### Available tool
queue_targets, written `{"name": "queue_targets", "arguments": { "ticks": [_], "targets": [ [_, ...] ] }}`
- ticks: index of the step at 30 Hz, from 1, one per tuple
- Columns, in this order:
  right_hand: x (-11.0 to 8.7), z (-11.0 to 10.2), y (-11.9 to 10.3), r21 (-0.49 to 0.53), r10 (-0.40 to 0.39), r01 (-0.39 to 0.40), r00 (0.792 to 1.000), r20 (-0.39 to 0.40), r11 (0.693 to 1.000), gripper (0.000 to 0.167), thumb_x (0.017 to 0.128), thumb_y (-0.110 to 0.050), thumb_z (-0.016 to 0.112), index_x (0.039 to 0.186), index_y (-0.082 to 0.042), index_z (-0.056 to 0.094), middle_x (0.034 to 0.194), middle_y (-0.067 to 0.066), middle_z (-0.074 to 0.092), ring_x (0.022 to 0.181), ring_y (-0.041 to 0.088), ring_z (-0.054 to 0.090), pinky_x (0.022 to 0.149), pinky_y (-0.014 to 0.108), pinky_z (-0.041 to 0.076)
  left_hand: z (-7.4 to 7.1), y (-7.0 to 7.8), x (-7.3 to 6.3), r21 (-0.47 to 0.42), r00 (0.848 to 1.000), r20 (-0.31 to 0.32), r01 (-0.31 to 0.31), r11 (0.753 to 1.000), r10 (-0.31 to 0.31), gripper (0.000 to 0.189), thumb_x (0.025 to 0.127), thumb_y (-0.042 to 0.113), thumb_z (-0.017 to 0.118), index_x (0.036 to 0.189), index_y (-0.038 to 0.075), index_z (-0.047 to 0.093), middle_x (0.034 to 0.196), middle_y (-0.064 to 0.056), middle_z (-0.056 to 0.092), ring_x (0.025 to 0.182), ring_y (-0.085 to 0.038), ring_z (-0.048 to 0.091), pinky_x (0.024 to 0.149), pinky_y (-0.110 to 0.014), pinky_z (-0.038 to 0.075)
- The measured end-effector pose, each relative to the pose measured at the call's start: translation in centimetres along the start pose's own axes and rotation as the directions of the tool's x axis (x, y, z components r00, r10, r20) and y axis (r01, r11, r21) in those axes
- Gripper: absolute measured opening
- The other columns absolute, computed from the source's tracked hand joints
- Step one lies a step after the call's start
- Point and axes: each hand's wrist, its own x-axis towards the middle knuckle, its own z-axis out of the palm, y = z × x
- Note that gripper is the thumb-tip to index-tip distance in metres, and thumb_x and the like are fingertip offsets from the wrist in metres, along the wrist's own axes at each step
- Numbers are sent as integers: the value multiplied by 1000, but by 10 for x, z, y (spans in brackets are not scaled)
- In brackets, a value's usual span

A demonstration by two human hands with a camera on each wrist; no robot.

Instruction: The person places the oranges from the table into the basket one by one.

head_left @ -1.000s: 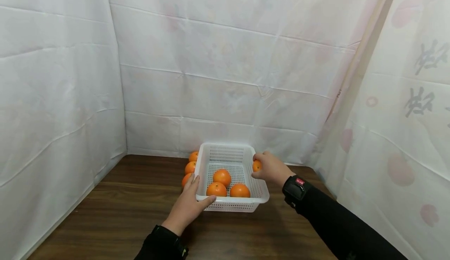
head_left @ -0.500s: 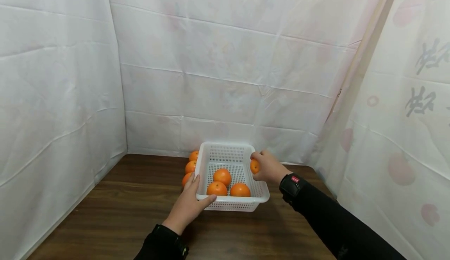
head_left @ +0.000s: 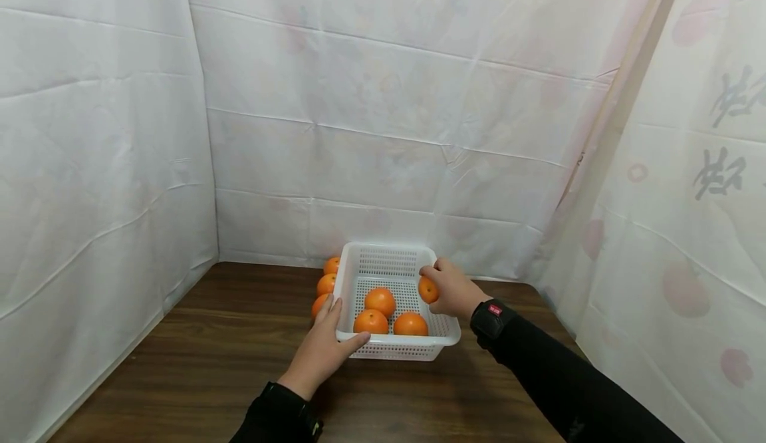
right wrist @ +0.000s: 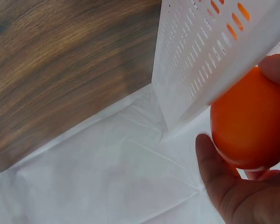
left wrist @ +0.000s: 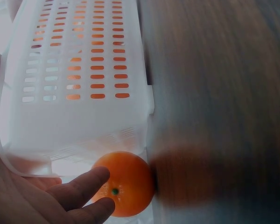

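Basket (head_left: pixel 391 351) on the table (head_left: pixel 209 363), three oranges (head_left: pixel 371 322) inside, three more oranges (head_left: pixel 326 284) along its left side

Long black right sleeve (head_left: pixel 568 376), black left sleeve (head_left: pixel 263 420), black right wristband (head_left: pixel 490 323), red label (head_left: pixel 495 310) with white markings

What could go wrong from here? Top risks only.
The right hand holds a round orange fruit at the right rim of the white perforated plastic basket; released early, it might fall outside.
Dropped hard, it may knock the three loose orange fruits inside.
The left hand is close to an orange fruit outside the basket; a slight shift could set it rolling.
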Motion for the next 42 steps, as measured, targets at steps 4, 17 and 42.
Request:
{"name": "queue_targets", "arguments": {
  "ticks": [4,17,42],
  "targets": [
    [2,3,-2,-67,5,-5,1000,-2,998,70,78,-20,92,142,-22,64,126,8,58,108,26,52,87,39,53,0,0,0,-3,1000,-3,0,1000,0,107,90,67,75,170,15,26,181,-9,10,158,-43,35,117,-70,40],
    [10,19,0,-10,11,-11,999,47,1000,72,79,-17,93,144,-21,63,124,6,56,102,20,53,90,36,55,0,-1,-1,-5,1000,7,9,1000,-9,109,89,69,75,170,13,26,181,-9,11,158,-43,35,116,-71,40],
    [23,38,6,-5,29,-29,986,165,1000,62,84,-30,91,141,-25,67,129,4,68,115,23,61,111,57,37,-1,1,-2,3,1000,-5,-14,1000,14,108,90,66,76,169,11,28,180,-11,13,158,-44,34,118,-70,39]
  ]
}}
